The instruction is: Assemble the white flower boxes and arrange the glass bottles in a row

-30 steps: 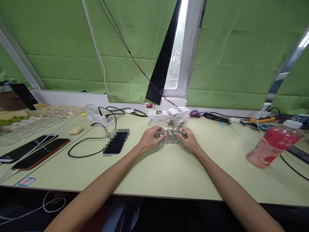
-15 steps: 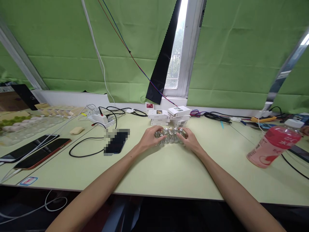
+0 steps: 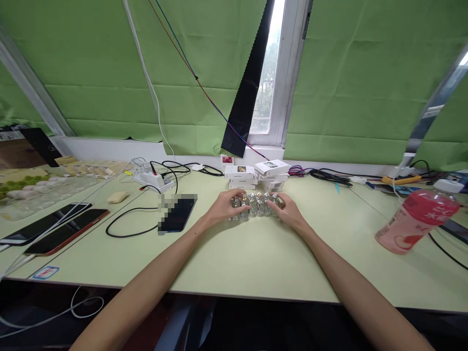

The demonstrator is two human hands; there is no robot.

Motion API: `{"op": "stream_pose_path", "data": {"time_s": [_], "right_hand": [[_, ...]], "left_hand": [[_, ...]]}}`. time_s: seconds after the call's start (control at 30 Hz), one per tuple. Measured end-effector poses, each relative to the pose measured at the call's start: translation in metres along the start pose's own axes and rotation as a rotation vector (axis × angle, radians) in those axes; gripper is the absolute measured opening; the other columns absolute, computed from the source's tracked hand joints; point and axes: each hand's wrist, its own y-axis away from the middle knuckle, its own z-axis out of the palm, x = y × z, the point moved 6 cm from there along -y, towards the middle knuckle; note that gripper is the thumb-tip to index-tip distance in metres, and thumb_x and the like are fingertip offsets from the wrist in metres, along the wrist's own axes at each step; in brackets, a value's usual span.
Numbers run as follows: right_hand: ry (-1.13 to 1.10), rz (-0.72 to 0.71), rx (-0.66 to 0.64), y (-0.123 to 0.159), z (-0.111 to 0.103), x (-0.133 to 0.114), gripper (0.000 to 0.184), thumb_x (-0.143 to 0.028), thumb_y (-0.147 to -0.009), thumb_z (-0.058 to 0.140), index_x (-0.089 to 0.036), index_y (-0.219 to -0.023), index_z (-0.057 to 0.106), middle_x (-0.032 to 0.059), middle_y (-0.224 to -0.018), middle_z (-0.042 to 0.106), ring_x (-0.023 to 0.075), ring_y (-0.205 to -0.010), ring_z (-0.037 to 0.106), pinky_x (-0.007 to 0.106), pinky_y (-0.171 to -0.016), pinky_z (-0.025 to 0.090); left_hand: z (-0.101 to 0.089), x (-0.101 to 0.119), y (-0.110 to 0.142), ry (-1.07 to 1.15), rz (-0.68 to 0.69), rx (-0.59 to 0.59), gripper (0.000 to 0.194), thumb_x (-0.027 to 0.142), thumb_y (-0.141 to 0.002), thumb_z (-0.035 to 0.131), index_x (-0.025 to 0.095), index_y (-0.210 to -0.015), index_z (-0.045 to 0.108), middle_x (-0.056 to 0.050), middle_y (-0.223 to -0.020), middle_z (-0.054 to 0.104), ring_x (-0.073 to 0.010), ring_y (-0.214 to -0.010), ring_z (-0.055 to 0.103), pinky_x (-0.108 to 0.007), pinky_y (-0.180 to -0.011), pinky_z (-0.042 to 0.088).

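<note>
Holding the left end of a row of small clear pieces with shiny tops (image 3: pixel 260 204) in the left-hand grip (image 3: pixel 220 210), closed with thumb on the near side and fingers curled behind. Holding the right end likewise in the right-hand grip (image 3: pixel 289 212), closed around the last pieces. Set low near the middle of the bench (image 3: pixel 263 265), between both palms, with the pieces standing side by side; too small to tell whether glass or plastic.

Just beyond the row, two short stacks of white boxes (image 3: pixel 240 173). To the left, a dark phone (image 3: pixel 180 214), partly pixelated, with a black cable (image 3: pixel 126 236) looped beside it. Farther left, a cream rounded case (image 3: pixel 117 197), a white power strip (image 3: pixel 155 179) and two more phones (image 3: pixel 71 231) lying with screens up. Well apart to the right, a pink-labelled drink bottle (image 3: pixel 417 222), seen tilted near the edge of view.
</note>
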Motion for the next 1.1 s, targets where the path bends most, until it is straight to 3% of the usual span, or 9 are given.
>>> {"op": "stream_pose_path", "data": {"time_s": [0.2,0.33,0.63,1.1], "right_hand": [[0.014,0.005,-0.010,0.000,-0.001,0.000,0.045,-0.054,-0.086,0.060,-0.020,-0.114,0.067,0.0100,-0.120,0.068,0.0198,-0.084,0.060,0.031,-0.067,0.048],[0.013,0.002,-0.015,-0.001,-0.001,0.000,0.043,-0.052,-0.087,0.059,-0.020,-0.114,0.068,0.0099,-0.121,0.067,0.0213,-0.091,0.061,0.032,-0.070,0.048],[0.019,-0.011,-0.015,-0.002,0.000,0.002,0.042,-0.052,-0.087,0.059,-0.021,-0.114,0.068,0.0102,-0.120,0.067,0.0219,-0.093,0.062,0.032,-0.070,0.048],[0.023,-0.006,-0.026,-0.002,0.000,0.006,0.047,-0.057,-0.086,0.059,-0.021,-0.115,0.068,0.0105,-0.122,0.067,0.0190,-0.080,0.060,0.033,-0.069,0.049]], "left_hand": [[-0.007,-0.011,0.000,0.021,-0.041,-0.014,0.054,0.052,-0.073,0.080,0.022,-0.115,0.064,-0.003,-0.096,0.077,-0.0202,-0.089,0.072,-0.031,-0.081,0.055],[-0.010,-0.019,0.000,0.008,-0.094,-0.036,0.059,0.056,-0.071,0.080,0.022,-0.116,0.064,-0.004,-0.097,0.078,-0.0192,-0.082,0.071,-0.028,-0.071,0.053],[-0.015,-0.022,-0.002,0.073,-0.178,-0.093,0.056,0.055,-0.070,0.079,0.022,-0.114,0.064,-0.004,-0.101,0.078,-0.0220,-0.089,0.072,-0.032,-0.079,0.054],[-0.023,-0.035,-0.001,0.122,-0.210,-0.135,0.054,0.049,-0.070,0.078,0.022,-0.114,0.064,-0.005,-0.108,0.075,-0.0246,-0.103,0.070,-0.033,-0.089,0.053]]}}
